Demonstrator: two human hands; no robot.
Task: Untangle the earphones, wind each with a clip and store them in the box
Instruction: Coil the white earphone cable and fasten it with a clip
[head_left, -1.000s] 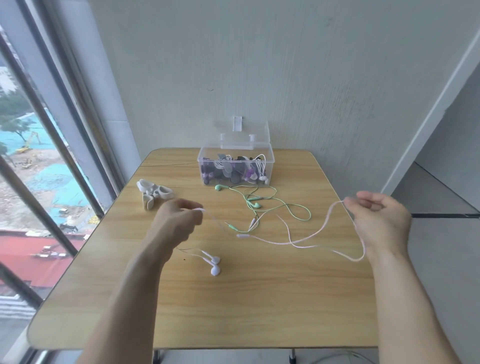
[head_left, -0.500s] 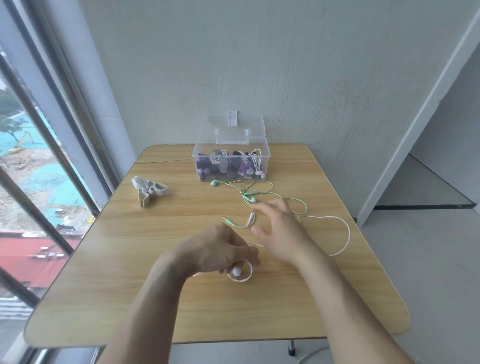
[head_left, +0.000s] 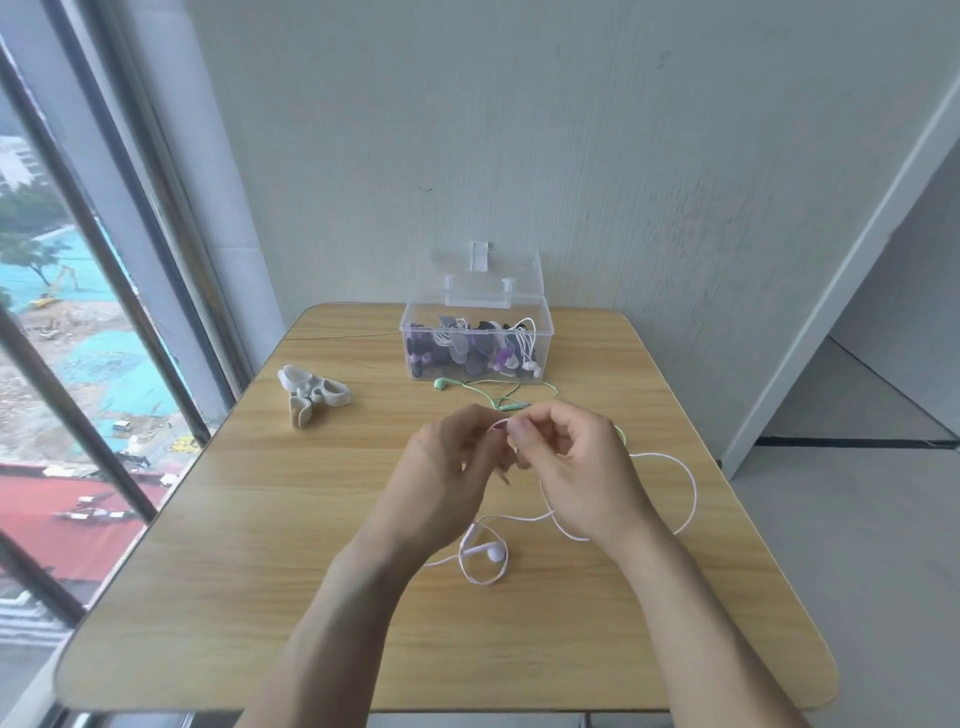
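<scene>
Pinching a bit of the pale pink earphone cable (head_left: 691, 483) between them, both hands are held together above the middle of the table (head_left: 218, 561). The left hand (head_left: 452, 467) has its fingers curled in, and the right hand (head_left: 576, 467) has thumb and forefinger closed on a tiny loop of the cord right where the two hands meet.

From the right hand the cable drops down and swings out in a big open loop to that hand's right, then runs back under the wrist toward the near side. It ends in a small curl just below the left wrist, where the two white earbuds (head_left: 491, 552) lie side by side on the wood, their stems pointing roughly left.

Past the knuckles there's a green earphone (head_left: 470, 385), its cord lying mostly left to right with the bud at the left end. Just beyond that sits the clear box (head_left: 543, 332), lid flipped up, already stuffed with wound earphones. Off to the far left of the left hand is a little pile of pale clips (head_left: 311, 395).
</scene>
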